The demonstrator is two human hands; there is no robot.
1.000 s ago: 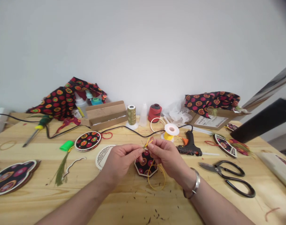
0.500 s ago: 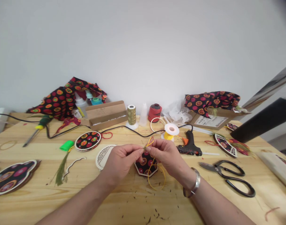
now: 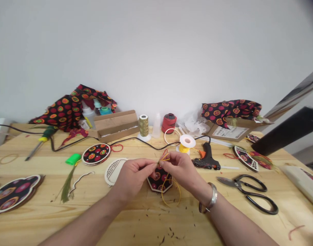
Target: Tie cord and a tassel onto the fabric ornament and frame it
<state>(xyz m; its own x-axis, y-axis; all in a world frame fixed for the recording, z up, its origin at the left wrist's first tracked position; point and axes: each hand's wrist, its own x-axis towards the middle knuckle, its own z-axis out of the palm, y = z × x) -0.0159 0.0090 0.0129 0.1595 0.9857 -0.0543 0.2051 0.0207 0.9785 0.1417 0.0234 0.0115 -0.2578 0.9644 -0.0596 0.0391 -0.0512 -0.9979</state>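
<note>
My left hand [image 3: 132,177] and my right hand [image 3: 182,169] meet above the wooden table [image 3: 146,222], both pinching a thin yellow cord [image 3: 169,194]. The cord's short ends stick up between my fingertips and its long loop hangs down onto the table. Just under my fingers lies a small octagonal ornament [image 3: 159,181] with black fabric dotted red and orange. A silver bracelet [image 3: 210,201] circles my right wrist.
A yellow cord spool [image 3: 187,142], black glue gun [image 3: 207,159] and black scissors [image 3: 251,191] lie to the right. A round fabric ornament [image 3: 96,153], white fan-shaped cut-out [image 3: 113,169] and green tassel [image 3: 69,177] sit left. Thread spools, cardboard boxes and patterned cloth line the wall.
My hands stay together over the ornament. The fingertips have shifted slightly on the cord's ends, and my right hand has turned a little leftward.
</note>
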